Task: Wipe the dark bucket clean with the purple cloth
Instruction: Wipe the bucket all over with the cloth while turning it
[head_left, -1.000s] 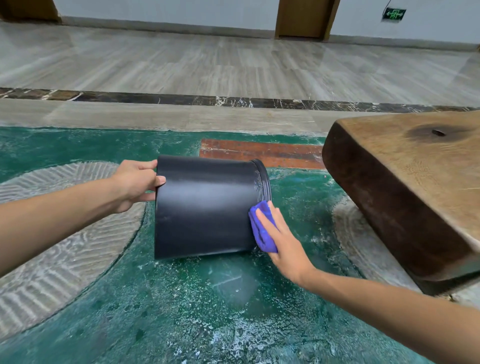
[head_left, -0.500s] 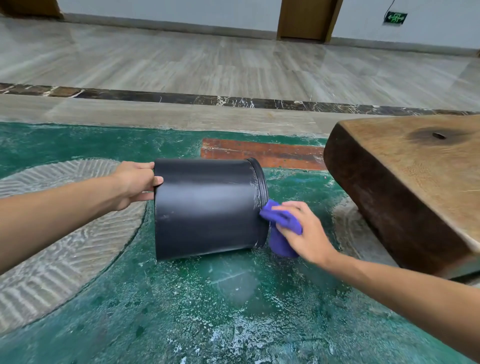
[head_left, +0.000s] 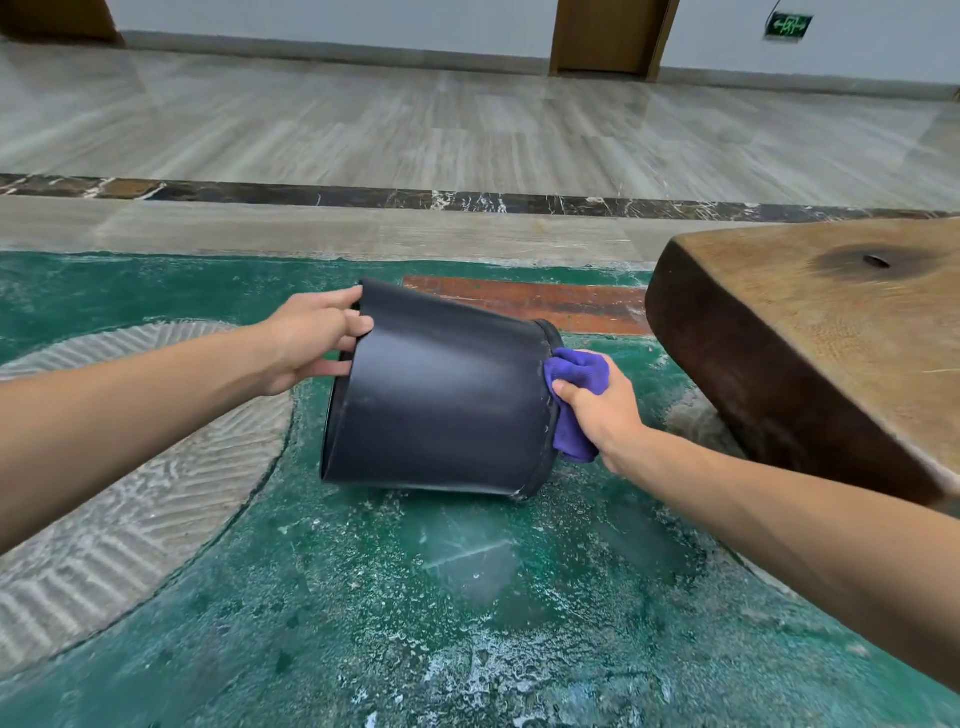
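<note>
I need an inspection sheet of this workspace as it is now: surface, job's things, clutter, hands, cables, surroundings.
Surface: wet green patterned floor with white foam flecks.
Job's things: dark round plastic bucket on its side, tilted; purple cloth pressed at its right end.
Clutter: nothing seen.
Hands: left hand has a grip on the bucket's left edge; right hand is closed on the cloth.
Cables: nothing seen.
Surroundings: thick brown wooden slab on the right; grey tiled floor behind.

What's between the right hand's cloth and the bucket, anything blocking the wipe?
Nothing visible. The right hand presses the purple cloth straight against the right end of the dark bucket. The left hand grips the other end, clear of the cloth. The wooden block sits apart to the right.
</note>
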